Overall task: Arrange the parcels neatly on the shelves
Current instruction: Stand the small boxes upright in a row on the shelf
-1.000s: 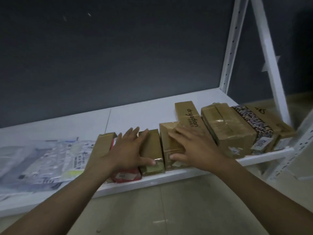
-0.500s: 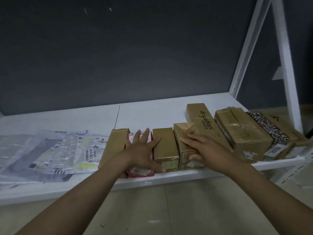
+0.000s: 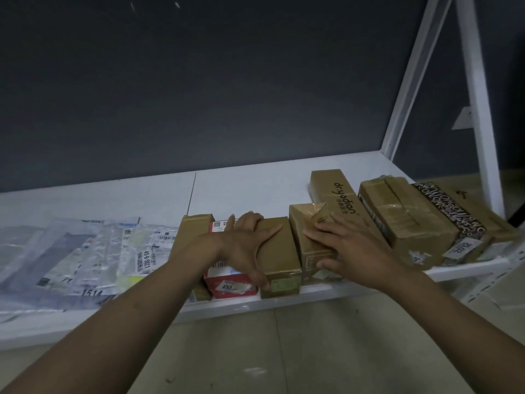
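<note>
Left hand [image 3: 244, 247], fingers spread, on the plain brown cardboard box [image 3: 284, 258] mid-frame, its long axis pointing up-frame; right hand [image 3: 353, 250] splayed on the crumpled taped brown carton [image 3: 304, 223] just right.

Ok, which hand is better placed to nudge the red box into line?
Left. The left hand lies across the red box and the brown box beside it; the right hand rests on the torn box further right.
</note>
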### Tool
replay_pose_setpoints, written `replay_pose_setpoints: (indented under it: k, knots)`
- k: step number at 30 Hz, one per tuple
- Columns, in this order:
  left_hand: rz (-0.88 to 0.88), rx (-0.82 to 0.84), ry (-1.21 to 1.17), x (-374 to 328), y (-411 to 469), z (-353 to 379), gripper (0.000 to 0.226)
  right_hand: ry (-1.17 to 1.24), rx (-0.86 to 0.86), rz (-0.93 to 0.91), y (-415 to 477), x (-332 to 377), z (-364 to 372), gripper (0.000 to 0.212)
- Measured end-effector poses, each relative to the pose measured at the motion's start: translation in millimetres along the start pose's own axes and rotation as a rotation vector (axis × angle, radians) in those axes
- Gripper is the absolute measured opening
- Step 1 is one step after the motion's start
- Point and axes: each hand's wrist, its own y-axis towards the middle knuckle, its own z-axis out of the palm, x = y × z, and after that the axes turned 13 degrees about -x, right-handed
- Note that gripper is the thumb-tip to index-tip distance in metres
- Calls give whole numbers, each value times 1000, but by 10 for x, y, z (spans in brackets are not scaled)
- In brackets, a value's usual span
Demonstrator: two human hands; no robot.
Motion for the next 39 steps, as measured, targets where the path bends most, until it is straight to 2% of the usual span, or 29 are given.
replay_pose_setpoints:
  k: [4, 7, 12, 15, 17, 19, 22, 28, 33, 36, 39]
  knots:
    - [21, -41, -47, 10, -44, 37, 128, -42, 7, -10, -12, 60, -31, 75]
    - [45, -143, -76, 154, -193, -25, 128, -69, -66, -45, 10, 248, -88, 82]
    - [-187, -247, -67, 678, -654, 106, 128, -63, -60, -205, 151, 820, -76, 83]
    - [-272, -188, -155, 898, -894, 338, 133, -158, 6, -255, 261, 958, 68, 84]
    - [-245, -164, -261, 943, -993, 436, 134, -246, 58, -239, 320, 927, 113, 84]
    - [-220, -231, -357, 942, -1033, 475, 128, -288, 98, -231, 340, 899, 102, 83]
    - [-207, -336, -378, 885, -1039, 512, 108, -290, 98, -253, 320, 901, 92, 80]
    - [-250, -431, -467, 686, -1107, 610, 90, -269, 133, -239, 334, 986, 86, 69]
    - [-238, -403, -456, 787, -1289, 640, 91, -199, 130, -217, 486, 1326, -83, 59]
    - [-266, -503, -403, 1034, -1504, 623, 88, -175, 70, -267, 669, 1746, -255, 54]
    - [-374, -559, -238, 1476, -1800, 705, 89, -19, 13, -306, 884, 2243, -147, 46]
